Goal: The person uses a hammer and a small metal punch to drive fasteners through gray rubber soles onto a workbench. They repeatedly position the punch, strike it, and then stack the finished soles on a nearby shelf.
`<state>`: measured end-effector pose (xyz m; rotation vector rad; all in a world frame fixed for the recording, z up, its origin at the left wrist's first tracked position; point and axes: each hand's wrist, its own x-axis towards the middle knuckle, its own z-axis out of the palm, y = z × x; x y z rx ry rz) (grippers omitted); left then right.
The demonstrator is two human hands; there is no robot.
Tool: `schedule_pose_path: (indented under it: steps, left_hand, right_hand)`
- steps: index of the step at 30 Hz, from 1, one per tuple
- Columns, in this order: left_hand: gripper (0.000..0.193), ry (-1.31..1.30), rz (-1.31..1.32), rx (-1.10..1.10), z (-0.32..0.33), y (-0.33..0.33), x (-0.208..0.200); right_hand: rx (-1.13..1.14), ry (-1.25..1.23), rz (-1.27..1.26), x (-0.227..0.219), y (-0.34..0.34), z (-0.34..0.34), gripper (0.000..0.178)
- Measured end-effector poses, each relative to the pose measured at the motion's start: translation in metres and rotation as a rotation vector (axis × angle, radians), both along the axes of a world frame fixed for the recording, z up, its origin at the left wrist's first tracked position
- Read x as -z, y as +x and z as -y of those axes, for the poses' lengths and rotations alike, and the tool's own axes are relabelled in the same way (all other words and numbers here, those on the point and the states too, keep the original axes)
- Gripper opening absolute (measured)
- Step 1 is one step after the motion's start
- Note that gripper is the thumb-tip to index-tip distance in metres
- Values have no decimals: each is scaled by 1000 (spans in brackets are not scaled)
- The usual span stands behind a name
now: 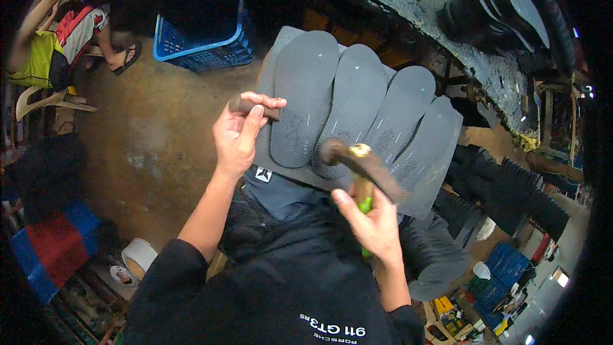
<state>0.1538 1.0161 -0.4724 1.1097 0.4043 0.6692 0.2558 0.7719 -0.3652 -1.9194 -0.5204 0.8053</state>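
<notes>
While the left hand (pixel 236 139) clasps a brown cylindrical punch (pixel 271 113) at ten o'clock, right hand (pixel 375 225) wrapped round a hammer (pixel 375 171) at four, four grey footwear soles (pixel 355 99) toward two

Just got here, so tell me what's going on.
A person's left hand grips a short brown rod, apparently a punch, by the leftmost of four dark grey foot-shaped soles. The right hand holds a hammer over them. The soles lie side by side on a grey slab; whether the rod touches one is unclear.
</notes>
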Motion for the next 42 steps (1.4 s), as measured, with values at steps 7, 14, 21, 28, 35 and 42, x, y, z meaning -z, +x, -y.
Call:
schedule_pose_path:
  steps: [7,14,21,28,35,42]
  left_hand:
    - [15,21,28,-40,5,1,0]
    - [14,143,-26,-15,4,4,1]
    - [9,427,-167,27,4,9,-7]
    - [22,712,-104,-72,5,4,-4]
    - [30,962,-110,-109,-1,9,1]
    - [18,-140,29,-147,6,-10,-32]
  right_hand:
    - [-156,-161,-143,14,-7,-30,35]
    - [-111,-31,-99,22,-11,-29,35]
    - [-168,-210,-177,4,-4,-50,36]
    - [-152,211,-66,-96,18,-66,44]
    - [-400,-227,343,-48,16,-86,24]
    - [-329,-143,279,3,-31,-32,28]
